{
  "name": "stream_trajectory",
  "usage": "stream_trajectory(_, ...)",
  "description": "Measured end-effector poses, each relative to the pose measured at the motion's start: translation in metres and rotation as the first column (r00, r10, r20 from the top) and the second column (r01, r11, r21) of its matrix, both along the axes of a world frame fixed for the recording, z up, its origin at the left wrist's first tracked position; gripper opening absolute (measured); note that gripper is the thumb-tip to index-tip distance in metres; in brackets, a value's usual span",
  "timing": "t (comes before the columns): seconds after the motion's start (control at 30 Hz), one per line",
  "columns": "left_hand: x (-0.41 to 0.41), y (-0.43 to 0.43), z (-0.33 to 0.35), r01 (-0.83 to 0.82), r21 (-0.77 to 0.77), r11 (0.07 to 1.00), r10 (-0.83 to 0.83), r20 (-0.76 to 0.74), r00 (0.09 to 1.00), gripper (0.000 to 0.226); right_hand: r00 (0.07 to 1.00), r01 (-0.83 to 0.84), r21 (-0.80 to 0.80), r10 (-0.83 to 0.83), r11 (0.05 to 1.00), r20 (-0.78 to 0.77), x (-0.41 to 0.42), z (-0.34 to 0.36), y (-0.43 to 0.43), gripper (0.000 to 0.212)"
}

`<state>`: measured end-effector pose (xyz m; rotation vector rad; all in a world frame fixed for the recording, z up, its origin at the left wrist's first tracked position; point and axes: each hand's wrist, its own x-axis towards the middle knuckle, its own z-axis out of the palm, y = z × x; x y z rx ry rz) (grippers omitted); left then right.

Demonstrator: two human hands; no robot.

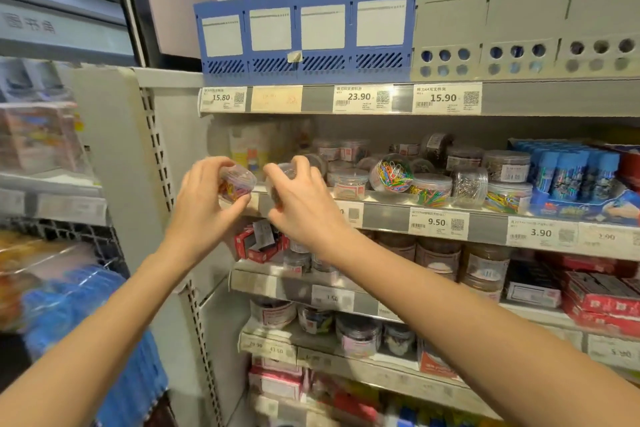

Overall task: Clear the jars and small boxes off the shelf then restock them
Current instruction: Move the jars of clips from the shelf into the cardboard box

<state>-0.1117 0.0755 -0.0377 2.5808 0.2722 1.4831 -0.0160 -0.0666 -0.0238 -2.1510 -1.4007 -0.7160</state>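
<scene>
Jars [431, 184] of clips and pins crowd the shelf [384, 217] from its middle to the blue pack [571, 177] at the right, some stacked two high. The left end looks mostly open, apart from a blurred yellowish packet [249, 149] at the back. Both hands are raised just in front of that left end, near each other, each holding one small clear jar. The left hand [204, 201] has its thumb below and fingers curled over a jar of coloured bands [239, 184]. The right hand [304, 208] wraps a jar with dark contents [278, 180], which its fingers largely hide. Whether these two are coming off or going back cannot be told from this one view, but the same care applies either way. Keep each jar lid uppermost, since the lids may only be pressed on, and hold the hands far enough apart that the jars do not knock. If setting down, place them flat on the open left end, back from the edge and clear of the lying jar of coloured paper clips [391, 172], which looks ready to roll if nudged. If lifting away, draw straight out before lowering, so the forearms do not sweep the stock below.
</scene>
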Motion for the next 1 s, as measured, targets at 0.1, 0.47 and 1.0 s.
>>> stream_trajectory(0.1,-0.048,-0.002,-0.012,-0.080,-0.056,0.995,0.078,-0.045,0.996,0.055,0.980,-0.129,-0.012,0.126,0.992,-0.153,-0.027,-0.011,0.005,0.065)
stream_trajectory(0.47,-0.241,0.001,-0.074,-0.390,-0.206,0.898,0.320,-0.306,0.897,0.068,0.821,-0.520,-0.137,0.449,0.843,-0.354,-0.157,-0.093,0.052,0.051)
stream_trajectory(1.0,-0.390,0.067,-0.199,-0.740,-0.271,0.615,0.399,-0.703,0.589,0.069,0.546,-0.790,-0.167,0.552,0.590,-0.631,-0.297,-0.202,0.154,0.066)
